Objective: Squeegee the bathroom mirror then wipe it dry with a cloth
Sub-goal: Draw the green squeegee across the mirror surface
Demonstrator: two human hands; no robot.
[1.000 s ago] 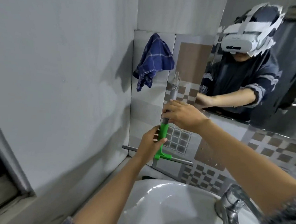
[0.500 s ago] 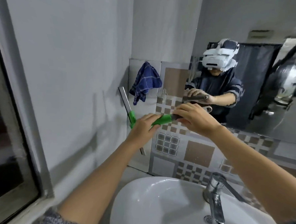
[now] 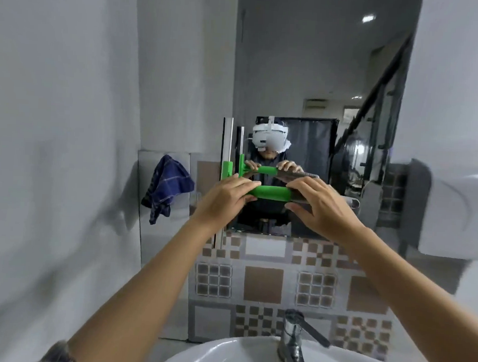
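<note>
Nearest, at the bottom, is the white sink (image 3: pixel 217 354), smooth and round, with a shiny metal tap (image 3: pixel 293 341) at its far rim. Behind it the wall carries square tiles (image 3: pixel 263 284) in brown, grey and white patterns.

Farther, both hands hold the squeegee (image 3: pixel 270 193) across the mirror (image 3: pixel 307 73). The left hand (image 3: pixel 223 199) has its fingers closed around the green plastic handle near the head. The right hand (image 3: pixel 322 207) has its fingers closed around the grey end of the handle. The blade (image 3: pixel 227 145) stands upright at the left edge of the glass and appears to touch it.

To do this stroke well, I think the rubber edge must stay flat on the glass with even pressure from both hands, and move sideways to the right in one line without lifting, otherwise streaks may remain.

The dark blue checked cloth (image 3: pixel 167 186), soft and crumpled, hangs on the left wall, well apart from the hands, not yet used.
</note>
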